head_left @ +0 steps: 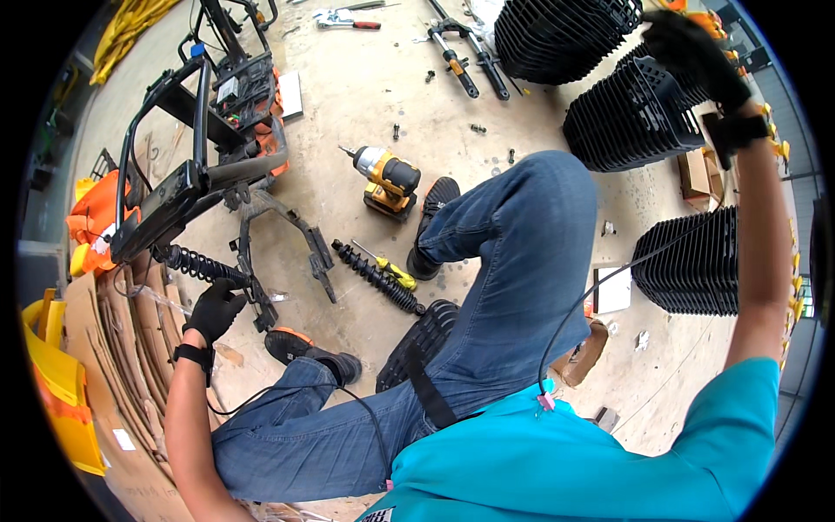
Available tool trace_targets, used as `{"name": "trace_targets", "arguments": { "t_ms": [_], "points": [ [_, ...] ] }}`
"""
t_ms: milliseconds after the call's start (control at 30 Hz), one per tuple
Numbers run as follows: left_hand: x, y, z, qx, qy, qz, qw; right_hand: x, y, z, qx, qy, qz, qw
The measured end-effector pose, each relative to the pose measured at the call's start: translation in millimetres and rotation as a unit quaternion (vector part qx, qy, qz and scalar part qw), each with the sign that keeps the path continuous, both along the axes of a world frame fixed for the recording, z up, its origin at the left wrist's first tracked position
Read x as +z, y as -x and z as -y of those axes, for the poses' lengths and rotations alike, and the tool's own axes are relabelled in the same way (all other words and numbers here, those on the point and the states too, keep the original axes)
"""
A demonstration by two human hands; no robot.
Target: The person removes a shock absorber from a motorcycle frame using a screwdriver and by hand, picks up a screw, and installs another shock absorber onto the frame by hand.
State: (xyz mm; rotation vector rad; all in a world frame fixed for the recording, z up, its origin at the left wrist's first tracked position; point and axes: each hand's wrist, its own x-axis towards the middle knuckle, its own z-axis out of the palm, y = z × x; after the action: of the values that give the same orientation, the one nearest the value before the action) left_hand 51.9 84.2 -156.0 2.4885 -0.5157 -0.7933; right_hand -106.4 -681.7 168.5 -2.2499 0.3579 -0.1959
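Observation:
My left hand (216, 311), in a black glove, is closed at the lower end of a black coil-spring shock absorber (198, 264) on a black tubular vehicle frame (202, 130). Its fingers are partly hidden. Beside it, a forked black bracket (304, 230) hangs from the frame. My right hand (696, 59), also gloved in black, is raised at the upper right in front of stacked black plastic baskets (631, 113). Its fingers blend into the dark things behind. A second shock absorber (378, 277) lies on the floor beside a yellow-handled screwdriver (396, 273).
A yellow cordless impact driver (387, 181) stands between the frame and my raised knee. Front fork tubes (470, 56) and scattered bolts (478, 129) lie farther off. Cardboard sheets (113, 348) fill the left side. More stacked baskets (687, 261) and a cardboard box (698, 178) stand right.

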Motion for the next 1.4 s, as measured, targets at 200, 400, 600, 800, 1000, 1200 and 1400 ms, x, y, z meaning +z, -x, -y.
{"name": "trace_targets", "arguments": {
  "t_ms": [200, 400, 600, 800, 1000, 1200, 1400],
  "points": [
    [20.1, 30.2, 36.9, 0.011, 0.009, 0.002, 1.000, -220.2, -7.4, 34.5, -0.086, 0.002, -0.179, 0.980],
    [-14.2, 71.1, 56.2, 0.128, 0.111, -0.063, 0.984, -391.1, -3.8, 44.9, -0.109, 0.110, -0.277, 0.948],
    [-20.8, 80.3, 126.6, 0.097, 0.067, -0.119, 0.986, -500.8, 3.7, 33.4, -0.164, 0.140, -0.282, 0.935],
    [-14.1, 78.1, 175.1, 0.096, 0.081, -0.144, 0.982, -547.5, -25.3, 26.7, -0.182, 0.098, -0.276, 0.939],
    [-17.0, 81.1, 176.3, 0.097, 0.063, -0.169, 0.979, -588.2, -34.1, 18.9, -0.188, 0.174, -0.272, 0.928],
    [-6.9, 87.7, 176.8, 0.084, 0.073, -0.144, 0.983, -585.8, -20.0, -27.7, -0.237, 0.153, -0.216, 0.935],
    [51.5, 73.8, 196.2, 0.070, 0.148, -0.072, 0.984, -455.0, -58.0, -69.8, -0.098, -0.311, -0.001, 0.945]
  ]
}}
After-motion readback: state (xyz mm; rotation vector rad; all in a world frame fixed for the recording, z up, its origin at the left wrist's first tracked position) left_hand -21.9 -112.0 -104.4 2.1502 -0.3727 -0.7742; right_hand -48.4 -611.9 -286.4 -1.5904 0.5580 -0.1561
